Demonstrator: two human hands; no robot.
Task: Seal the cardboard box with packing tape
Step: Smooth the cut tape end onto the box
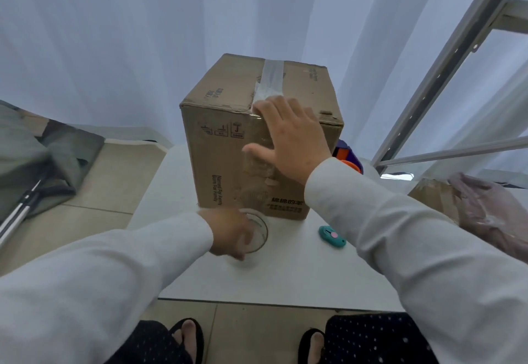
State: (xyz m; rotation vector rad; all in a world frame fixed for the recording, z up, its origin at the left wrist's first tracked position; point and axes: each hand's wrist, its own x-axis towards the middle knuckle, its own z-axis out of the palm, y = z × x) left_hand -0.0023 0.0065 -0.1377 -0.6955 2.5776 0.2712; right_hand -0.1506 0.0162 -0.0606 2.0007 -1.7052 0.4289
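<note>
A brown cardboard box (223,152) stands upright on a white table (285,272). A strip of clear packing tape (271,77) runs along the top seam and down over the near face. My right hand (291,137) lies flat with spread fingers on the near upper edge, pressing the tape to the front face. My left hand (228,232) grips a roll of clear tape (258,233) at the foot of the box, just above the table. The tape between roll and box is hard to make out.
A teal box cutter (331,236) lies on the table right of the roll. A purple and orange object (348,157) peeks out behind the box. A metal frame (445,57) rises at right, a plastic-wrapped bundle (491,209) beside it, grey fabric (34,149) at left.
</note>
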